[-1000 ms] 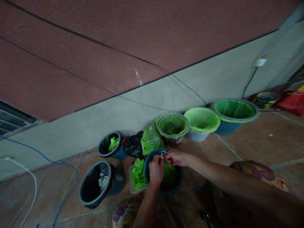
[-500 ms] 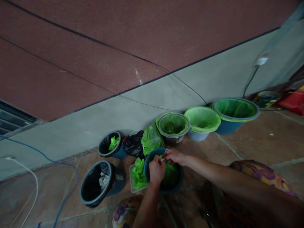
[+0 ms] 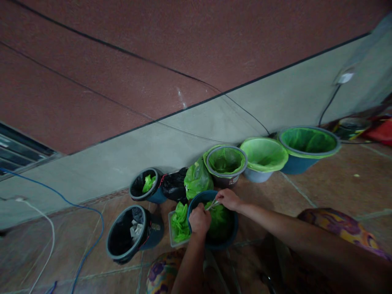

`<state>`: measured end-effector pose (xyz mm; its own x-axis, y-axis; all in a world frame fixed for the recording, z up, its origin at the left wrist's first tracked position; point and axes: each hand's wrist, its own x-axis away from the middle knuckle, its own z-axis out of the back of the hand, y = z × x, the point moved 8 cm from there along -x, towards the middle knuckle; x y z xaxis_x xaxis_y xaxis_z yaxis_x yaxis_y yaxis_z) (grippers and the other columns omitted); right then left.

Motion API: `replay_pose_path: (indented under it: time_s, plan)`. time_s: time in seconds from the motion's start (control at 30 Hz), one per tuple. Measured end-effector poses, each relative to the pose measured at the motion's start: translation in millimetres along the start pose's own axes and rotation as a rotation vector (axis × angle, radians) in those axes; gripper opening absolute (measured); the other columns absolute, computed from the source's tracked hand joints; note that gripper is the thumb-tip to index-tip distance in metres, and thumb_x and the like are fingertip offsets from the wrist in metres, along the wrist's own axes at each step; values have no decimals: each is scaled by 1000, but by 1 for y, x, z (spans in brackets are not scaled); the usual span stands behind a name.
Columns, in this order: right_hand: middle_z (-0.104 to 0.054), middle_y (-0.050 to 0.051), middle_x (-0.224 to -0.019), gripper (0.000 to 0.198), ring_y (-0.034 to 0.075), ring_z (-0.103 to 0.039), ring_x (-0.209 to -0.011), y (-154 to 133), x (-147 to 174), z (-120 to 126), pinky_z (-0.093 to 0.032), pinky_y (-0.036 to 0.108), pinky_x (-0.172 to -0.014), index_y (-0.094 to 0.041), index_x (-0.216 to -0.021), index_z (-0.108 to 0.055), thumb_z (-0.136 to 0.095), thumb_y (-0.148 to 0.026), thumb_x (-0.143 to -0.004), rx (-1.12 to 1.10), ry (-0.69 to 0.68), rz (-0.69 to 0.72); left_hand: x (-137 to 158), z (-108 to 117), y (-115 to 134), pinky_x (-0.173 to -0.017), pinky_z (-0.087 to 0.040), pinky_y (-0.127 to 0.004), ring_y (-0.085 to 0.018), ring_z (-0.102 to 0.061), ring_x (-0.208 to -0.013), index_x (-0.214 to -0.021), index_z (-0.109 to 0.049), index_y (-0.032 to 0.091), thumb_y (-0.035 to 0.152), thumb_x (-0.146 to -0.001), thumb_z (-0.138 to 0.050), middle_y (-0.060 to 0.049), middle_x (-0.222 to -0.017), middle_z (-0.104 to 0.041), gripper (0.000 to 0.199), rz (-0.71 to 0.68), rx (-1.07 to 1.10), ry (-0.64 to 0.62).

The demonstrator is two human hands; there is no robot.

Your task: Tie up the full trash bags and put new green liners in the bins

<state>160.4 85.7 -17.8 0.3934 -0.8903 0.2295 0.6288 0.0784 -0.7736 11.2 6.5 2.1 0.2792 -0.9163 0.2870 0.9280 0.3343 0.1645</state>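
Observation:
In front of me stands a blue bucket [image 3: 235,234] with crumpled green plastic bag material [image 3: 219,218] inside. Over its left rim is my left hand [image 3: 199,219], fingers closed on one end of a thin whitish strip [image 3: 212,205]. My right hand [image 3: 228,199], at the far right rim, pinches the strip's other end. The strip spans the gap between both hands; whether it is string or twisted plastic is unclear. Against the bucket's left side sits a clear tub [image 3: 175,245] of green plastic bags [image 3: 180,224].
Behind are a filled green bag [image 3: 197,177], a black bag [image 3: 175,185] and green-lined bins [image 3: 227,179], [image 3: 260,175], [image 3: 301,163] along the wall. Two black-lined bins [image 3: 159,196], [image 3: 156,232] stand left. A blue cable [image 3: 98,228] and a white cable [image 3: 52,237] cross the tiled floor.
My hands have moved apart, the right one slightly up and right, so more of the whitish strip shows between them. The view has shifted a little.

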Motion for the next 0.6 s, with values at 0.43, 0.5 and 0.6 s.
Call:
replay_pose_path:
  time_s: [0.43,0.5,0.6]
  plan:
    - [-70,2,-67,20,13,-60,-62,-5,8,-25,-41,22,-61,-14,-78,-76,-56,-15,-79,-89,-162,26,0,-57,-4,-102,-48,-36,-29,-62,-123,-148,-42,13,27,-83,-63,-19,-138,-60,69,-18,49,-304]
    - [-74,5,-78,20,16,-65,-74,-5,7,-25,-45,23,-69,-14,-83,-76,-57,-16,-81,-23,-141,33,-3,-60,-4,-103,-48,-35,-29,-62,-124,-130,-61,10,22,-86,-58,-20,-129,-66,45,-21,23,-306]
    - [-73,12,-106,24,21,-67,-100,6,3,-12,-46,26,-88,-13,-99,-75,-59,-15,-81,122,-16,-28,-6,-62,-7,-97,-52,-36,-32,-66,-118,-108,-72,9,15,-87,-53,-23,-116,-72,29,8,56,-280]
